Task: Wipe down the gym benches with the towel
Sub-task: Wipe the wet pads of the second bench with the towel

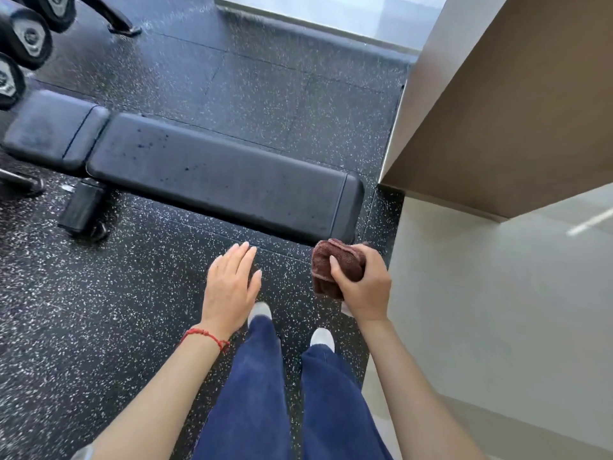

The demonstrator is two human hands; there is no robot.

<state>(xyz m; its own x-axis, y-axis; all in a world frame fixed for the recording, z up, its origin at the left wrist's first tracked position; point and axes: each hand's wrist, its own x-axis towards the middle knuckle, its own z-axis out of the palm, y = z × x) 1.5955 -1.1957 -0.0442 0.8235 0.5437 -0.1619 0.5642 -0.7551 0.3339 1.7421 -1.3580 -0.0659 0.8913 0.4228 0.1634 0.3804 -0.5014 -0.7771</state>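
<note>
Right hand [365, 287] around towel [335, 267]

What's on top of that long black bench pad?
Only small dark specks and faint smudges lie on the bench pad. The towel is off it, bunched in the right hand. The pad hides whatever is underneath.

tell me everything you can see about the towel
The towel is a small dark reddish-brown cloth with a fuzzy, terry-like nap. It is bunched into a wad, with folds spilling out above and below the grip. The right hand grips it, thumb across its front and fingers curled behind. It is held in the air just short of the near right corner of the black padded bench, not touching the pad.
</note>
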